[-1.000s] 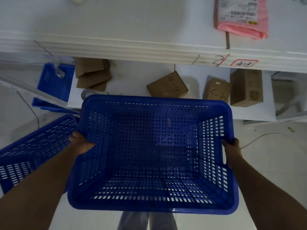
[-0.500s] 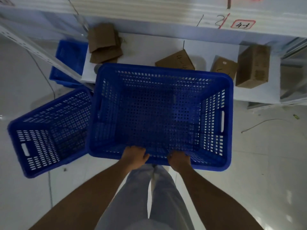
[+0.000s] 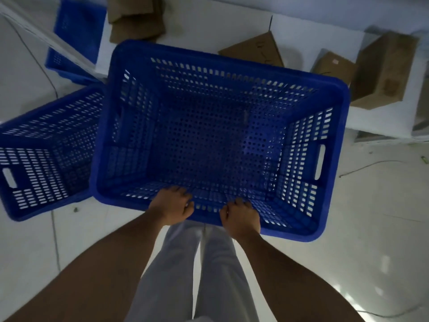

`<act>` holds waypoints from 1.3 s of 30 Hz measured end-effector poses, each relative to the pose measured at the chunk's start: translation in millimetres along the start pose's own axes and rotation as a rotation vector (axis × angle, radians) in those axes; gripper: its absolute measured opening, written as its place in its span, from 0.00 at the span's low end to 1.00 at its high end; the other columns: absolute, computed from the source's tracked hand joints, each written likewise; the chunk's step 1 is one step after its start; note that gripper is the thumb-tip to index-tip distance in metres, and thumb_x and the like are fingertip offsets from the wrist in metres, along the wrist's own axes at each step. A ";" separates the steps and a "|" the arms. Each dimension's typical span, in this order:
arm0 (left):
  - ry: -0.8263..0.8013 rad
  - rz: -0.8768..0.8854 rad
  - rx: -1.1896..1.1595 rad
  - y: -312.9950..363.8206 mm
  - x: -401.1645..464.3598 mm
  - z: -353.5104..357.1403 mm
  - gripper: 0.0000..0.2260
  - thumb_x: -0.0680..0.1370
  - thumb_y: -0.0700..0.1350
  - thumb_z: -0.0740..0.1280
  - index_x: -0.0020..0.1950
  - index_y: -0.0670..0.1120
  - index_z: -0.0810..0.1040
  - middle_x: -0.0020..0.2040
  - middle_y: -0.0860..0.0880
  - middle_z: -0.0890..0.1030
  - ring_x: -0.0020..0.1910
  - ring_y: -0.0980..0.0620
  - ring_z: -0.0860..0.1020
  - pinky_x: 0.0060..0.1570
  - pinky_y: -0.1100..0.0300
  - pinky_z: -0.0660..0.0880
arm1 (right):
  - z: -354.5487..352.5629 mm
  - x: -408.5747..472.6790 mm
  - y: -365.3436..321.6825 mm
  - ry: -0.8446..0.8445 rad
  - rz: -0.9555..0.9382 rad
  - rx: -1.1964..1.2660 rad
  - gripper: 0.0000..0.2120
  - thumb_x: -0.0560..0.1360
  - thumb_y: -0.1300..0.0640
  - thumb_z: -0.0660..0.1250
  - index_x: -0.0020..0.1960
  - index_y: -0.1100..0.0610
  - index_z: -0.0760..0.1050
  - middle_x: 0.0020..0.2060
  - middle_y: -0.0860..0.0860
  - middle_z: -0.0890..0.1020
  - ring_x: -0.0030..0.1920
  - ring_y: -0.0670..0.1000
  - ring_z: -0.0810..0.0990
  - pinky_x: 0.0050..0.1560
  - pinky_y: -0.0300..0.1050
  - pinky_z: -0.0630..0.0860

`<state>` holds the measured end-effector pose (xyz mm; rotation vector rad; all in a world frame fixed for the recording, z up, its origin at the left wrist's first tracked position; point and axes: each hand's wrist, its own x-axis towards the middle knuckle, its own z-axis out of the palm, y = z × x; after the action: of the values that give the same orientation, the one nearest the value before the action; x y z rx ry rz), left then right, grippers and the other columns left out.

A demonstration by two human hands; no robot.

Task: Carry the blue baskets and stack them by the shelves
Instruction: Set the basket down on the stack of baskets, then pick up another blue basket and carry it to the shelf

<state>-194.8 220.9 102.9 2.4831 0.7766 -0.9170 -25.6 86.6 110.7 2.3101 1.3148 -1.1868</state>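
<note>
A large blue perforated basket (image 3: pixel 334 145) sits low in front of my legs, its open top facing up, right before the bottom shelf. My left hand (image 3: pixel 173 205) and my right hand (image 3: pixel 240 217) both grip its near long rim, fingers curled over the edge, a short gap between them. A second blue basket (image 3: pixel 34 159) lies on the floor to the left, touching the first one's left side. A third blue basket (image 3: pixel 76 40) sits farther back left, partly behind a white shelf post.
The white bottom shelf (image 3: pixel 313 33) runs across the top, holding several cardboard boxes (image 3: pixel 383 70) and flat cardboard pieces (image 3: pixel 137 19). A thin cable (image 3: pixel 371 163) lies on the tiled floor at right. My legs stand just behind the basket.
My hands went from the basket's two short ends to its near long rim. The basket has come down in front of the shelf, and my view has tilted downward.
</note>
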 end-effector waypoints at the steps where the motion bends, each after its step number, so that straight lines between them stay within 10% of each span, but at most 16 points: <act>1: -0.006 -0.011 0.003 0.7 -0.3 -2.7 0.20 0.79 0.53 0.50 0.55 0.46 0.77 0.57 0.45 0.79 0.55 0.45 0.75 0.50 0.54 0.72 | -1.7 0.0 -0.5 0.005 0.000 0.016 0.23 0.78 0.47 0.48 0.59 0.58 0.74 0.59 0.56 0.76 0.62 0.59 0.71 0.51 0.53 0.75; 7: -0.046 -0.158 -0.067 -1.4 -19.5 -39.9 0.19 0.81 0.52 0.51 0.56 0.42 0.76 0.55 0.44 0.79 0.53 0.45 0.76 0.45 0.54 0.72 | -39.5 -7.0 -15.0 -0.118 -0.100 -0.181 0.17 0.80 0.54 0.53 0.59 0.60 0.76 0.59 0.58 0.78 0.59 0.58 0.76 0.55 0.52 0.75; 13: 0.113 -0.335 -0.203 -44.5 -84.8 -112.8 0.20 0.81 0.55 0.49 0.53 0.44 0.75 0.52 0.44 0.80 0.51 0.44 0.78 0.43 0.53 0.70 | -137.4 -22.9 -104.7 0.084 -0.316 -0.196 0.10 0.80 0.55 0.54 0.50 0.56 0.73 0.53 0.56 0.78 0.51 0.55 0.78 0.43 0.45 0.69; 22: 0.425 -0.618 -0.226 -191.4 -270.8 -195.3 0.21 0.81 0.55 0.50 0.55 0.44 0.76 0.54 0.44 0.81 0.50 0.46 0.78 0.48 0.53 0.72 | -229.6 -85.9 -268.0 0.324 -0.501 -0.442 0.12 0.81 0.56 0.53 0.48 0.58 0.73 0.50 0.55 0.78 0.53 0.56 0.78 0.50 0.48 0.72; 26: 0.492 -0.764 -0.199 -260.2 -364.2 -203.1 0.22 0.80 0.57 0.49 0.57 0.44 0.75 0.55 0.43 0.79 0.49 0.46 0.76 0.44 0.55 0.68 | -246.4 -122.4 -363.5 0.382 -0.543 -0.389 0.15 0.80 0.57 0.53 0.60 0.60 0.73 0.56 0.56 0.78 0.55 0.57 0.78 0.52 0.50 0.73; 31: 0.567 -0.892 -0.174 -334.7 -458.6 -178.2 0.23 0.80 0.57 0.50 0.60 0.43 0.75 0.58 0.42 0.79 0.54 0.43 0.77 0.47 0.55 0.70 | -245.6 -161.1 -468.4 0.444 -0.603 -0.356 0.10 0.79 0.56 0.56 0.50 0.59 0.74 0.48 0.57 0.80 0.42 0.55 0.76 0.41 0.47 0.73; 39: 0.605 -0.949 -0.242 -395.7 -516.0 -161.3 0.23 0.81 0.56 0.51 0.62 0.41 0.75 0.59 0.40 0.78 0.56 0.41 0.77 0.53 0.51 0.72 | -220.3 -176.8 -560.6 0.449 -0.616 -0.350 0.14 0.77 0.57 0.56 0.56 0.61 0.75 0.53 0.60 0.80 0.54 0.61 0.78 0.49 0.51 0.72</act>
<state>-688.4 422.9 508.3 2.1166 2.2125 -0.2295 -404.0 418.1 486.1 2.0301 2.2940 -0.4853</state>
